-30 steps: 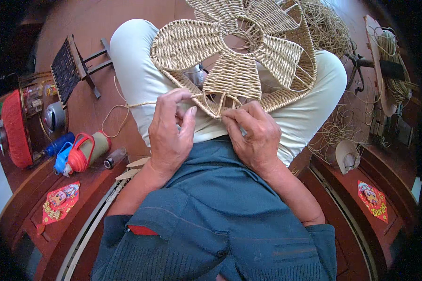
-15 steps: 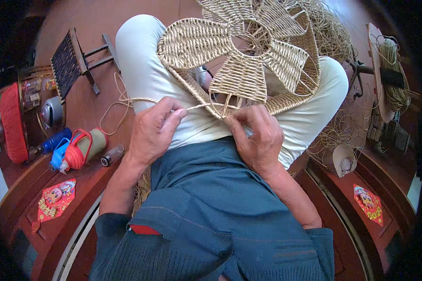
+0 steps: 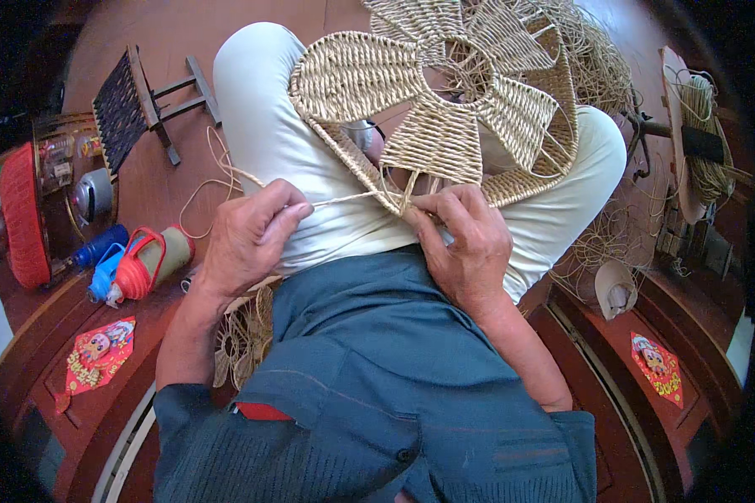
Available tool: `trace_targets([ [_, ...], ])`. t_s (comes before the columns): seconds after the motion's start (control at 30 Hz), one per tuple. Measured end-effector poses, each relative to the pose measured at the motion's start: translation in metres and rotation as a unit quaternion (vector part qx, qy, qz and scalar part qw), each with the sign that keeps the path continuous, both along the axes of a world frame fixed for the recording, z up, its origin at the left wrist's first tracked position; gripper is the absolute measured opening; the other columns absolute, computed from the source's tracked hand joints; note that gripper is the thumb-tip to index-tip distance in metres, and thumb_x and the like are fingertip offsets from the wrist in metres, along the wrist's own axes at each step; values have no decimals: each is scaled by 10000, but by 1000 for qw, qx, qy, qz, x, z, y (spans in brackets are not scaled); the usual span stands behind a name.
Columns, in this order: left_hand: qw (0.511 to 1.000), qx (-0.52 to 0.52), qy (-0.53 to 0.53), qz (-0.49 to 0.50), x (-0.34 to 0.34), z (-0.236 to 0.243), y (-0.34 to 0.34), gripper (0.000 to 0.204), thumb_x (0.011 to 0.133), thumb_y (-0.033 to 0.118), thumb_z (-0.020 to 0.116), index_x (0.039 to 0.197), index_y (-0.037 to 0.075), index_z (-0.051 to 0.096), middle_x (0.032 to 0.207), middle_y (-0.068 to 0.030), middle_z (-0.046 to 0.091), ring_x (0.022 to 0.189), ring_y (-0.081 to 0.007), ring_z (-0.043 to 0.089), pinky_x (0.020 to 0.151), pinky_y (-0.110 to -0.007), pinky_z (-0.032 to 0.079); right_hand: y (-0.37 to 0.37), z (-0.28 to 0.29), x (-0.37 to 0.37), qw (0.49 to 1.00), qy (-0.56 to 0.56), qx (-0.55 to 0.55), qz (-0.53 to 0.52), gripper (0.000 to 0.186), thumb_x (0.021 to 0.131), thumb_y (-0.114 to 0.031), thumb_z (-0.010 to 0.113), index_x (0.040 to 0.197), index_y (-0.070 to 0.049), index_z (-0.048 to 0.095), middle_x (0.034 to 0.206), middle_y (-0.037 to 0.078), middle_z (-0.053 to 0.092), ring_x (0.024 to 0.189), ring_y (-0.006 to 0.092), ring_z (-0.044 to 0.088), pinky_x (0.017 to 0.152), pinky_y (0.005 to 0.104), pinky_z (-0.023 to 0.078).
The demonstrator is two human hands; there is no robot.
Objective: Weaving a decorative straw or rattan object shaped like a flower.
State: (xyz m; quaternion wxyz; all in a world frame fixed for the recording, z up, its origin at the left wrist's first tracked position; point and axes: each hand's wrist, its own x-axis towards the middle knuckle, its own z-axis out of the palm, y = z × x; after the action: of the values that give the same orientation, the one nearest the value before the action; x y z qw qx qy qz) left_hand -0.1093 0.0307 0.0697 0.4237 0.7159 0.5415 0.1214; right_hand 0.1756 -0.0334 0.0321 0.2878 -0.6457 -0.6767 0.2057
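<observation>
Reddish-brown flooring [image 3: 172, 38] shows around the seated person's pale trousers [image 3: 256, 92], across which lies a woven straw piece [image 3: 434, 142], with petal-shaped panels [image 3: 359, 77] inside a braided rim [image 3: 348, 159]. The right hand [image 3: 470, 239] pinches the rim's near corner; the left hand [image 3: 247, 235], thumb and forefinger pressed together, grips a cord [image 3: 342, 200] stretched taut from that corner. Probably this is a tightening step; the next move seems to call for steady tension with the corner held firm. Beyond the piece lies a tangled heap of straw strands [image 3: 591, 59]; a low stool [image 3: 122, 109] and a flask [image 3: 171, 251] are off to the left.
</observation>
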Motion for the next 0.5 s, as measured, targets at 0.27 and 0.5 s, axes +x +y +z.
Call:
trace_targets([
  [0.27,992,-111,2,-67,9,25,-6,209,1060,199,701,1003,-2,714,766,-72,673,724,-130,646,684,-350,524,-2,-4,7,999,16,20,39,252,852,-191,885,1060,-120,761,973,53,662,887,282,673,759,428,497],
  [0.5,983,-175,-3,-53,20,33,-6,253,1057,241,717,1047,-8,757,796,-82,714,752,-149,674,700,-351,533,-5,-5,8,999,-1,9,45,378,813,-185,908,1153,-117,756,994,59,655,926,282,668,786,428,498],
])
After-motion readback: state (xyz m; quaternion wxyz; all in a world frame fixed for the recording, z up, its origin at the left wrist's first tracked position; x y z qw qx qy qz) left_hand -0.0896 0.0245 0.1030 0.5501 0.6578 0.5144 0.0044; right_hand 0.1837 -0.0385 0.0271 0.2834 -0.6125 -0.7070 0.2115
